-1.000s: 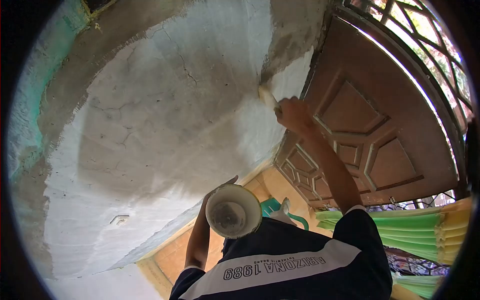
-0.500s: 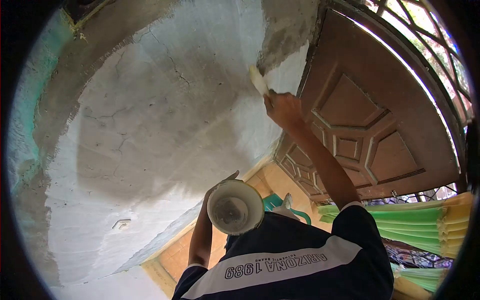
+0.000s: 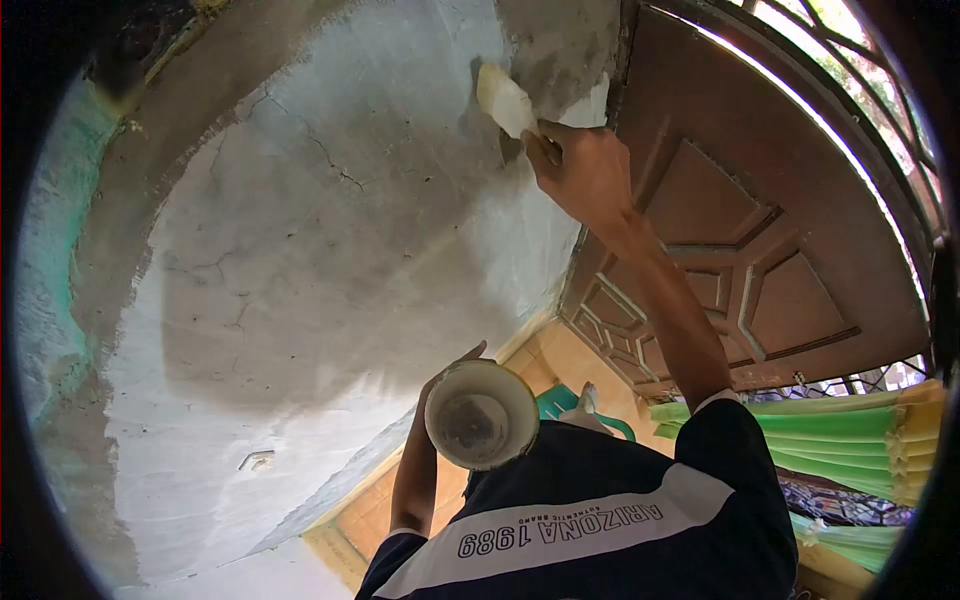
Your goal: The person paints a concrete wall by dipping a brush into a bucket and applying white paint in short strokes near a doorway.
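Observation:
My right hand (image 3: pixel 585 170) grips a wide paintbrush (image 3: pixel 505 100) with pale bristles, fingers closed round its handle. The brush tip rests against the upper part of the wall (image 3: pixel 300 230), at the border between white coating and a bare grey strip near the door. Low in front of my chest, my left hand (image 3: pixel 432 382) is wrapped around the side of a small pale bucket (image 3: pixel 482 375), its thumb and fingers partly hidden behind it. Greyish-white residue coats the bucket's inside.
A brown panelled door (image 3: pixel 700 200) stands close to my right arm. Green and yellow curtains (image 3: pixel 820 440) hang at the right. Behind the bucket, a green plastic chair (image 3: pixel 618 425) with a whitish bag on it stands on the orange tiled floor (image 3: pixel 540 370).
My right hand and the brush have moved up along the wall, the brush also slightly left. The bucket stays in my left hand, and the view has shifted a little.

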The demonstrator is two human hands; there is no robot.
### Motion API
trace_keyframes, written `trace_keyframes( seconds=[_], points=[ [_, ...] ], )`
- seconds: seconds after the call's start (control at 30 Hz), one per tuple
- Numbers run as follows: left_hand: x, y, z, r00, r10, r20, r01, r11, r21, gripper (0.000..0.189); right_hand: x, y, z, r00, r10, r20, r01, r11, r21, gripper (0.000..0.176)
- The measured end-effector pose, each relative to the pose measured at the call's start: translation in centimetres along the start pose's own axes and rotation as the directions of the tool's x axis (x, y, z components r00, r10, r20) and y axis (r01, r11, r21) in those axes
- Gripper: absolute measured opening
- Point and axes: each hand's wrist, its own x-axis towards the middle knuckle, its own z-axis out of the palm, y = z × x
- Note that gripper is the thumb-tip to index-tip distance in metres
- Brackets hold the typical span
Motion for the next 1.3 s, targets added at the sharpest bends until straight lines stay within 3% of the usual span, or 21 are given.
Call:
trace_keyframes(
  seconds=[0.13,0.2,0.27,0.4,0.43,0.63,0.7,0.73,0.8,0.83,0.9,0.93,1.0,1.03,1.1,1.23,1.3],
  points=[
    [0.2,0.1,-0.1,1.000,0.006,0.017,-0.005,1.000,-0.021,0.049,-3.3,1.4,4.3,0.987,-0.058,-0.147,0.069,0.995,0.074,0.022],
    [0.5,0.2,0.0,1.000,-0.012,0.007,0.012,1.000,-0.014,0.049,-6.0,3.4,8.3,0.993,0.023,0.112,-0.008,0.991,-0.134,0.023],
    [0.7,0.4,-0.1,1.000,-0.025,-0.002,0.025,1.000,-0.005,0.049,-8.7,5.9,11.4,0.980,0.043,0.195,-0.010,0.986,-0.167,0.023],
    [1.0,0.1,-0.1,0.999,-0.034,0.007,0.034,0.999,-0.005,0.049,-9.4,8.0,10.7,0.903,0.023,0.429,0.082,0.971,-0.226,0.026],
    [1.1,0.1,-0.1,0.999,-0.041,0.025,0.042,0.998,-0.039,0.050,-9.0,8.2,10.5,0.905,0.026,0.426,0.079,0.971,-0.228,0.026],
    [1.5,-0.5,-1.2,0.996,-0.047,0.075,0.052,0.996,-0.074,0.051,-1.3,2.7,3.0,0.970,0.058,0.238,-0.006,0.977,-0.211,0.020],
    [1.7,-0.6,-1.5,0.997,-0.050,0.067,0.054,0.997,-0.051,0.051,0.2,1.7,1.0,0.999,-0.050,0.008,0.050,0.995,-0.085,0.015],
    [1.7,-0.6,-1.7,0.997,-0.052,0.060,0.054,0.998,-0.029,0.051,0.5,1.3,0.7,0.999,-0.050,0.008,0.050,0.995,-0.085,0.015],
    [1.1,0.1,-0.2,0.998,-0.044,0.050,0.046,0.998,-0.036,0.051,0.6,0.4,0.5,0.976,-0.111,-0.189,0.104,0.993,-0.046,0.016],
    [0.8,0.4,0.3,0.998,-0.036,0.042,0.038,0.998,-0.041,0.051,0.2,0.7,1.2,0.975,-0.112,-0.191,0.106,0.993,-0.045,0.016],
    [0.9,0.4,0.2,0.998,-0.047,0.031,0.049,0.997,-0.057,0.051,-1.9,2.4,4.7,0.995,-0.091,-0.031,0.085,0.983,-0.164,0.019],
    [1.0,0.3,0.0,0.998,-0.062,0.021,0.064,0.995,-0.074,0.050,-3.4,3.4,6.7,0.995,-0.094,-0.038,0.087,0.984,-0.155,0.020],
    [1.4,-0.2,-1.1,0.998,-0.060,0.022,0.062,0.995,-0.073,0.050,-5.7,4.9,8.7,0.989,0.034,0.144,-0.011,0.987,-0.157,0.022],
    [1.7,-0.4,-1.4,0.998,-0.057,0.021,0.059,0.995,-0.075,0.050,-6.5,6.0,9.5,0.990,0.030,0.141,-0.008,0.987,-0.158,0.022],
    [1.6,-0.1,-0.6,0.998,-0.061,0.016,0.062,0.995,-0.080,0.050,-7.8,7.5,10.3,0.914,0.128,0.384,-0.029,0.967,-0.252,0.023],
    [2.6,-1.1,-1.9,0.998,-0.046,0.038,0.048,0.997,-0.059,0.050,-6.3,7.9,8.8,0.892,0.122,0.436,-0.020,0.973,-0.231,0.025],
    [2.9,-1.4,-2.0,0.999,-0.039,0.028,0.040,0.999,-0.020,0.050,-3.4,5.2,5.7,0.954,0.113,0.276,-0.050,0.974,-0.223,0.025]
  ],
)
